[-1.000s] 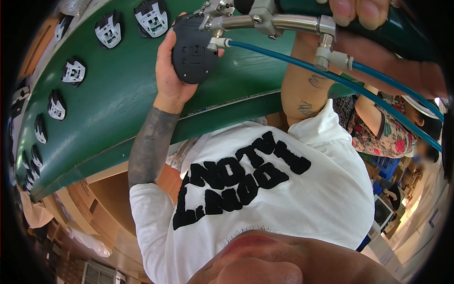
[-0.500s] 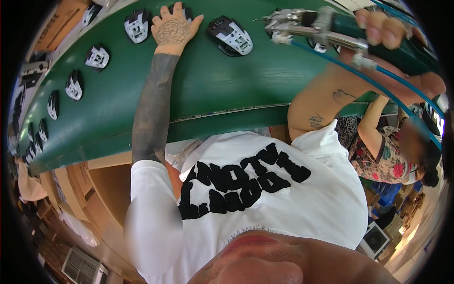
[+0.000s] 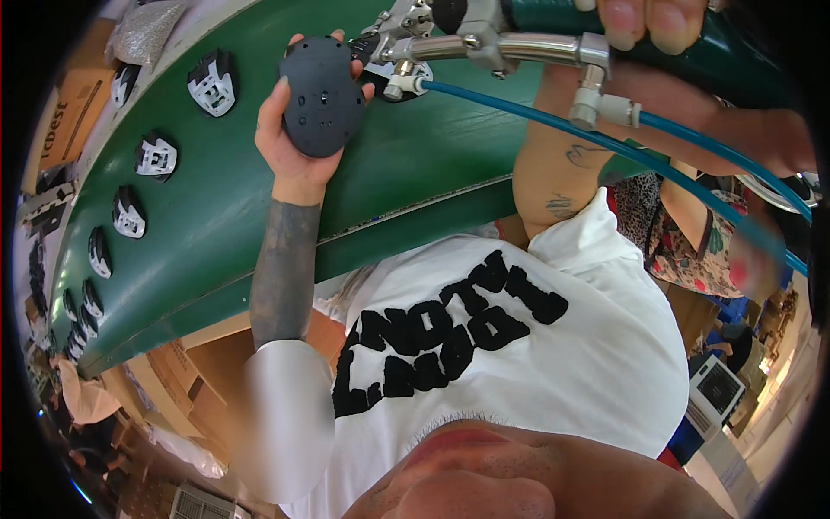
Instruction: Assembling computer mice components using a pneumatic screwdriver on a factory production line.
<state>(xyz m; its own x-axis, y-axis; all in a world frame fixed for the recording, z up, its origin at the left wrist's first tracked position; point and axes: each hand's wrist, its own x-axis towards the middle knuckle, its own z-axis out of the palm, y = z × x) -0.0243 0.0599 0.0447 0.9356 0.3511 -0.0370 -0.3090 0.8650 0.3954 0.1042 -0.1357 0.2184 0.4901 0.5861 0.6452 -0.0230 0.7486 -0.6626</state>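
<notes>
My left hand [image 3: 298, 169] is closed round a dark computer mouse [image 3: 324, 99], with its flat underside and small holes facing up. High on the right, my right hand [image 3: 705, 117] grips what looks like a powered screwdriver [image 3: 527, 47], green-bodied with metal fittings and blue hoses [image 3: 519, 105]. The tool's metal head [image 3: 406, 26] points left, close beside the held mouse; its very tip is hard to make out. Partly behind that head lies another mouse [image 3: 421, 73] on the green belt [image 3: 216, 190].
Several black-and-white mice, among them one mouse [image 3: 212, 84], line the belt toward the left. Cardboard boxes [image 3: 73, 130] and a clear bag [image 3: 149, 33] stand beyond its far edge. Another person [image 3: 692, 251] in a floral top is at the right.
My left hand has lifted the mouse off the belt and turned it underside up. The tool in my right hand has moved left toward it. Mice along the belt appear shifted in view.
</notes>
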